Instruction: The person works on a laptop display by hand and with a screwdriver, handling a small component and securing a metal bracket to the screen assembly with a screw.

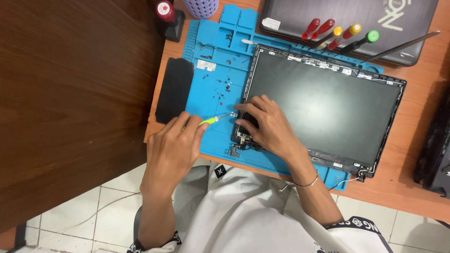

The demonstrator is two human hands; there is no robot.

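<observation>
mat [211, 140]: blue, on desk | screen [323, 107]: flat on mat, long axis left-right, near-left corner under right hand | right hand [267, 126]: fingers spread, pressing screen corner | left hand [176, 145]: clenched around screwdriver | screwdriver [213, 120]: green grip, lies left-right, tip pointing right at screen's left edge | screws [222, 86]: scattered on mat, far-left
</observation>
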